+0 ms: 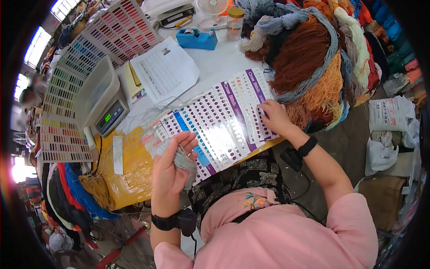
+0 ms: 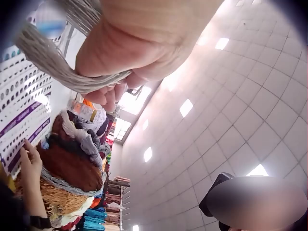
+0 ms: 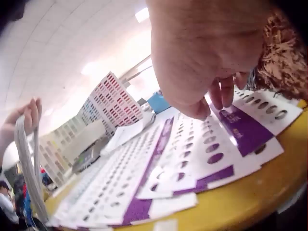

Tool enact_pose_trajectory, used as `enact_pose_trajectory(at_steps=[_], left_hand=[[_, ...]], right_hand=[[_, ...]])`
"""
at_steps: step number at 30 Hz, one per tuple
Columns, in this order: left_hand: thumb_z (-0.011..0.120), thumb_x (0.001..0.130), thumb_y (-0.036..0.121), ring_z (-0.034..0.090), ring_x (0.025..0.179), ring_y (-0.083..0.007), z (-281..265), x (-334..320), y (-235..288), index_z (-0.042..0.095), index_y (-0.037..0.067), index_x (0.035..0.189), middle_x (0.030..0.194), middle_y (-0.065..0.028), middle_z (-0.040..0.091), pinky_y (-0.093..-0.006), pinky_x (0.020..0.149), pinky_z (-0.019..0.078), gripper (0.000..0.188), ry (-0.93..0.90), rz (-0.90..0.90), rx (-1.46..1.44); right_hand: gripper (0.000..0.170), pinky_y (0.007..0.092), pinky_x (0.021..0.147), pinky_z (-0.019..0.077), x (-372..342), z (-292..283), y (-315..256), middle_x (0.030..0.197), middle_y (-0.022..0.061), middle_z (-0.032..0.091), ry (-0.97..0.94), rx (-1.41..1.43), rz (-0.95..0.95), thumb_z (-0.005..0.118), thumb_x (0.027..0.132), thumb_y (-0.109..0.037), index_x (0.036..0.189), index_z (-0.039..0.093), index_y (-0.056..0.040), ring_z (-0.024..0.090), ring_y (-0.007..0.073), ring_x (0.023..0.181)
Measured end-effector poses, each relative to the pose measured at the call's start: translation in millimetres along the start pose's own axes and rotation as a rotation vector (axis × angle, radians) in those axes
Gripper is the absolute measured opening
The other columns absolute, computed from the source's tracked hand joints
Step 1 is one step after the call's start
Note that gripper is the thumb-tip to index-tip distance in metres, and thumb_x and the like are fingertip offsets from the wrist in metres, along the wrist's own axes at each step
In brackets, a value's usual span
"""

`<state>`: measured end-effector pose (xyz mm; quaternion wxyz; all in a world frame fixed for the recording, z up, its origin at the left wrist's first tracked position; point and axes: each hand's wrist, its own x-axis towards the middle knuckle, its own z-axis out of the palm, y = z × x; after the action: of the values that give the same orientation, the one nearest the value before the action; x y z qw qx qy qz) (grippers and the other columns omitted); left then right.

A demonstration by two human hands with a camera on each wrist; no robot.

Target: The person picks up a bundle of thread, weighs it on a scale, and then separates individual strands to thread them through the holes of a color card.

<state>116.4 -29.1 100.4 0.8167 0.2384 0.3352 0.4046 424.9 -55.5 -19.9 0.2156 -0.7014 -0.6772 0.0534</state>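
In the head view the left hand (image 1: pixel 172 168) is raised over the left part of the color cards, a hank of grey thread (image 1: pixel 184 162) looped through it. The left wrist view shows the grey thread (image 2: pixel 72 79) running under the thumb and gripped by the curled fingers of the left hand (image 2: pixel 139 43). The right hand (image 1: pixel 275 117) touches the right side of the cards (image 1: pixel 219 121), which have purple bands and rows of round samples. From the right wrist, the fingertips of the right hand (image 3: pixel 207 62) rest on a card by a purple band (image 3: pixel 243 126).
Beyond the cards lie printed papers (image 1: pixel 168 71), a blue tape dispenser (image 1: pixel 197 39) and a lidded jar (image 1: pixel 234 24). A scale with a tray (image 1: pixel 104 96) stands left, before upright color charts (image 1: pixel 67 96). Piled yarn (image 1: pixel 298 54) borders the right hand.
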Motion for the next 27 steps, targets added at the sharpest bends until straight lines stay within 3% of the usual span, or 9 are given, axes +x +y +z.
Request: enact_pose_trajectory(at_steps=[4, 7, 8, 11, 13, 17, 22, 25, 27], left_hand=[[0.038, 0.090, 0.026, 0.044, 0.107, -0.0206, 4.0, 6.9, -11.6, 0.046, -0.002, 0.111, 0.115, -0.0123, 0.047, -0.0350, 0.083, 0.0406, 0.036, -0.035, 0.019, 0.053], [0.034, 0.091, 0.029, 0.041, 0.110, -0.0217, 13.9, 9.3, -17.5, 0.039, -0.002, 0.118, 0.119, -0.0127, 0.043, -0.0375, 0.085, 0.0400, 0.041, -0.036, 0.017, 0.088], [0.032, 0.091, 0.029, 0.042, 0.109, -0.0224, 17.6, 10.2, -19.5, 0.038, -0.002, 0.118, 0.119, -0.0128, 0.043, -0.0389, 0.086, 0.0401, 0.042, -0.036, 0.008, 0.093], [0.025, 0.092, 0.033, 0.048, 0.102, -0.0254, 9.9, 15.5, -22.2, 0.034, -0.004, 0.120, 0.116, -0.0146, 0.044, -0.0417, 0.085, 0.0410, 0.048, -0.183, -0.032, 0.044], [0.023, 0.092, 0.035, 0.049, 0.099, -0.0255, 4.9, 14.9, -18.5, 0.034, -0.004, 0.121, 0.114, -0.0158, 0.045, -0.0420, 0.084, 0.0414, 0.050, -0.293, -0.042, -0.053], [0.024, 0.092, 0.035, 0.054, 0.081, -0.0221, 4.9, 8.9, -13.1, 0.036, -0.003, 0.121, 0.095, -0.0150, 0.054, -0.0325, 0.071, 0.0451, 0.049, -0.116, -0.080, -0.124], [0.052, 0.083, 0.011, 0.056, 0.080, -0.0184, 6.6, 14.4, -20.1, 0.051, -0.003, 0.105, 0.095, -0.0123, 0.057, -0.0307, 0.065, 0.0469, 0.026, 0.018, 0.064, 0.097], [0.050, 0.084, 0.013, 0.056, 0.082, -0.0182, 5.1, 15.1, -14.4, 0.053, -0.002, 0.099, 0.096, -0.0121, 0.057, -0.0280, 0.063, 0.0465, 0.021, 0.163, -0.004, 0.036], [0.049, 0.084, 0.012, 0.055, 0.071, -0.0109, -26.4, 17.2, -9.5, 0.053, 0.001, 0.094, 0.085, -0.0062, 0.058, -0.0221, 0.054, 0.0443, 0.016, 0.106, -0.100, 0.005]], right_hand=[[0.015, 0.0296, 0.064, 0.0439, 21.7, -25.0, -53.9, 0.081, 0.0097, 0.053, 0.019, 0.513, -0.032, 0.056, 0.068, -0.005, 0.082, 0.059, -0.0008, 0.054, 0.0213, 0.072], [0.009, 0.0206, 0.052, 0.0415, 33.5, -36.7, -107.3, 0.070, 0.0017, 0.055, -0.268, 0.906, 0.058, 0.057, 0.075, -0.007, 0.079, 0.058, 0.0003, 0.052, 0.0075, 0.060], [0.009, 0.0190, 0.050, 0.0409, 34.9, -46.4, -127.1, 0.067, 0.0019, 0.056, -0.431, 1.142, 0.214, 0.057, 0.075, -0.008, 0.078, 0.058, 0.0007, 0.052, 0.0070, 0.058], [0.012, 0.0173, 0.045, 0.0395, 32.1, -49.7, -161.9, 0.061, 0.0051, 0.056, -0.711, 1.333, 0.216, 0.056, 0.076, -0.008, 0.079, 0.060, 0.0029, 0.051, 0.0068, 0.051], [0.012, 0.0177, 0.043, 0.0392, 30.2, -41.7, -161.5, 0.058, 0.0044, 0.056, -0.662, 1.404, 0.246, 0.058, 0.075, -0.010, 0.076, 0.060, 0.0021, 0.052, 0.0068, 0.049], [0.012, 0.0181, 0.041, 0.0393, 29.1, -39.2, -162.0, 0.056, 0.0045, 0.056, -0.647, 1.519, 0.341, 0.058, 0.075, -0.010, 0.074, 0.061, 0.0019, 0.053, 0.0070, 0.048], [0.007, 0.0173, 0.042, 0.0384, 27.4, -46.1, -166.4, 0.056, 0.0050, 0.056, -0.512, 1.483, 0.348, 0.058, 0.075, -0.003, 0.078, 0.061, 0.0026, 0.051, 0.0072, 0.046], [0.007, 0.0179, 0.041, 0.0396, 27.6, -37.9, -152.3, 0.066, 0.0070, 0.058, -0.465, 1.540, 0.284, 0.057, 0.074, -0.004, 0.072, 0.059, 0.0017, 0.051, 0.0081, 0.048], [0.006, 0.0194, 0.044, 0.0422, 33.1, -41.4, -144.9, 0.074, 0.0085, 0.057, -0.584, 1.920, 0.315, 0.054, 0.077, -0.005, 0.077, 0.055, 0.0005, 0.053, 0.0102, 0.053]])
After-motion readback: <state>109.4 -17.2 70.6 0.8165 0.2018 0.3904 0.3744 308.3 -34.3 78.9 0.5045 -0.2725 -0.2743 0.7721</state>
